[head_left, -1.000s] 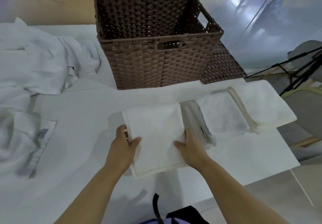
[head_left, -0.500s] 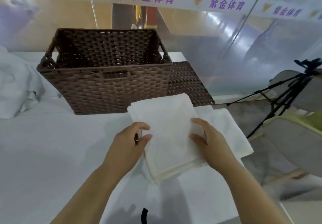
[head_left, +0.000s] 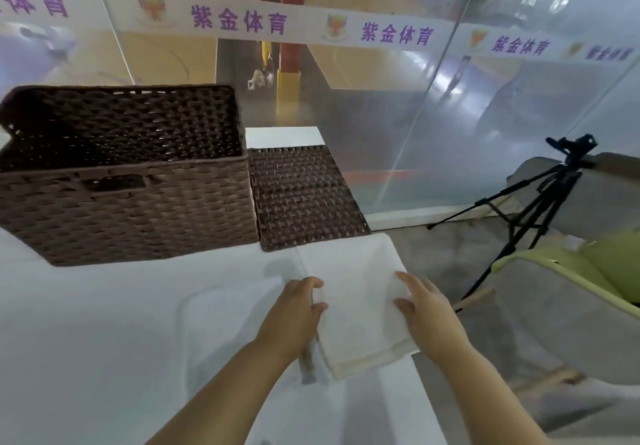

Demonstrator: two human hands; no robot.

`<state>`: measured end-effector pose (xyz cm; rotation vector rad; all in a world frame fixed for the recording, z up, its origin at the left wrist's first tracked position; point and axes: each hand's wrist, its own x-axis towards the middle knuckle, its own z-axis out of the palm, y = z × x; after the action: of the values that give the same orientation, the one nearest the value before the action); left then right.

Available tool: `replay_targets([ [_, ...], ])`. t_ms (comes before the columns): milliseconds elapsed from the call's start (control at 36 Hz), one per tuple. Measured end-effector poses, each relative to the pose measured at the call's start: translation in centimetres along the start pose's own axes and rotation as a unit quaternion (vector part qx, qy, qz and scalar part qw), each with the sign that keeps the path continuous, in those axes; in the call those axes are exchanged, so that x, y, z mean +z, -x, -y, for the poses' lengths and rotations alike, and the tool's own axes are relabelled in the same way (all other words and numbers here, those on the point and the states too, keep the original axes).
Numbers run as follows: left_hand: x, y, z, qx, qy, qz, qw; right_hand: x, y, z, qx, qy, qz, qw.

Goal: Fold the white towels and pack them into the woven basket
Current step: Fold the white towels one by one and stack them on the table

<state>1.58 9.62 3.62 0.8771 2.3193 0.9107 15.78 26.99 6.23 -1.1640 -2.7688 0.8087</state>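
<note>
Left hand point(head_left: 294, 320), right hand point(head_left: 429, 316): both gripping folded towel point(head_left: 360, 306) | basket point(head_left: 121, 209) far left | risk: fold slips open in transfer.

Towel point(head_left: 360, 306) white; basket point(head_left: 128, 209) and lid point(head_left: 304, 195) dark brown weave; table point(head_left: 104, 340) white; tripod point(head_left: 540, 202) black.

Your view is evenly lit and fairly bright, with soft glare washing the glass wall point(head_left: 450, 126) at upper right. The white table point(head_left: 104, 340) looks nearly blown out, and faint shadows lie beside your hands. Everything is slightly blurred, and straight lines bend toward the edges.
</note>
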Motion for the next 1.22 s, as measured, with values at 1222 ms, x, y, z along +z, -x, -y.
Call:
replay_targets([
  [1222, -25.4, 15.7, 22.7, -0.335, -0.232, -0.063, 0.911, 13.1, -5.2, 35.4, -0.418, 0.357, 0.298, 0.780],
])
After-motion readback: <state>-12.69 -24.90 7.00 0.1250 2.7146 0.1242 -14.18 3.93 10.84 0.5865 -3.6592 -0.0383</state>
